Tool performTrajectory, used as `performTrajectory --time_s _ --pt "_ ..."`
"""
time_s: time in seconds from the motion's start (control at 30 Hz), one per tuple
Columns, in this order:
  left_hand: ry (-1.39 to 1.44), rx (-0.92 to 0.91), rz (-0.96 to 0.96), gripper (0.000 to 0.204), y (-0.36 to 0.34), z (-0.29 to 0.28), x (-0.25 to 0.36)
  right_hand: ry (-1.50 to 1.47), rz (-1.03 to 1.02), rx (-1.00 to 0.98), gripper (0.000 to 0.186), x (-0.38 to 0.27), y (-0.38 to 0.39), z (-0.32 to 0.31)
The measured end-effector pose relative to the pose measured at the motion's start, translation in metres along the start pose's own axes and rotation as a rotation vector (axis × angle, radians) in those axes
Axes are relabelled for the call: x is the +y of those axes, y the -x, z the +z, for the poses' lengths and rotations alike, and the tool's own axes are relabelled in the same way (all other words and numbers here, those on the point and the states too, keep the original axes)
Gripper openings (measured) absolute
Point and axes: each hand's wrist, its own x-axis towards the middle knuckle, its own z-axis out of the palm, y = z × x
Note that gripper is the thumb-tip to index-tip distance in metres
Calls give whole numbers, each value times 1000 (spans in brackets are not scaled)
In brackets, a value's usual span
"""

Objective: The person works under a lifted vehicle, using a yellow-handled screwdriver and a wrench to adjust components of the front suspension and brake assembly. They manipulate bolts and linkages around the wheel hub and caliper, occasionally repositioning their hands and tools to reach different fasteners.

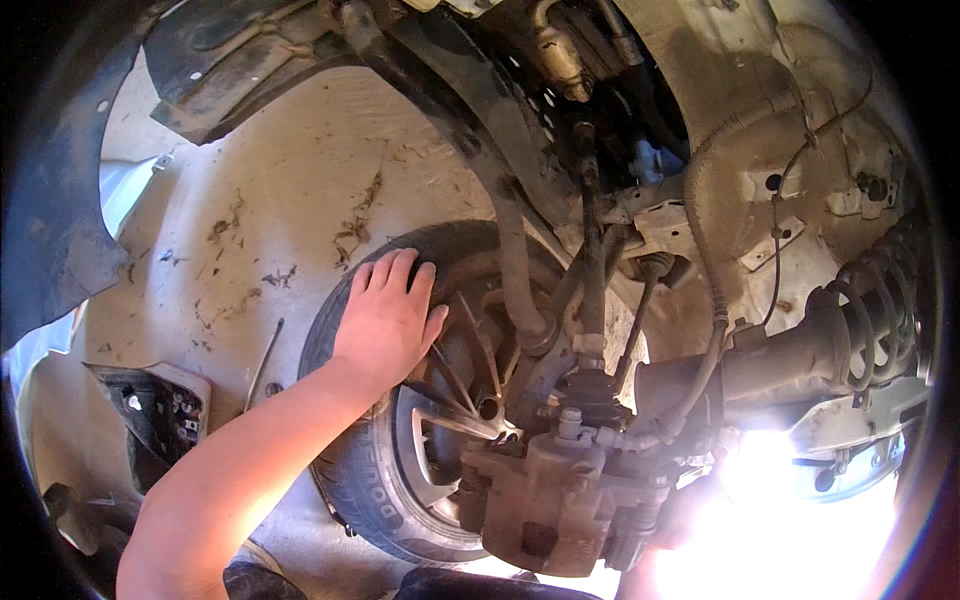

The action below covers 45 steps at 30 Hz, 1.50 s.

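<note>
My left hand lies on the sidewall of a black tyre with its fingers stretched out, holding nothing. The tyre is on a wheel with a spoked metal rim, partly hidden behind car suspension parts. In front of the rim is a dusty brake caliper. Above it, a rubber boot sits at the end of a rod. A dim reddish shape right of the caliper may be my right hand; glare and shadow hide its fingers.
A coil spring and strut stretch across the right side. Hoses hang near them. A dark curved panel edges the left. On the dirty pale floor lie an open box of small parts and a thin rod.
</note>
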Motion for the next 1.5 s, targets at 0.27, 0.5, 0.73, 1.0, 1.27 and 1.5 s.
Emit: performTrajectory --time_s 0.27,0.5,0.73,1.0,1.27,1.5 --pt "1 -6 -2 48 0 -1 0 -17 -17 13 64 -3 0 3" --pt "5 -7 -9 49 0 0 0 -35 -33 20 65 -6 0 5" --pt "10 -5 -10 49 1 -1 0 -64 -49 37 66 -12 0 8" --pt "12 -7 -13 49 1 1 -1 -79 -101 30 70 -14 -2 9" --pt "22 -11 -16 48 1 -1 0 -24 -138 11 72 0 -4 3" --pt "16 -19 -17 48 0 0 0 -117 -96 -11 69 -18 1 12"
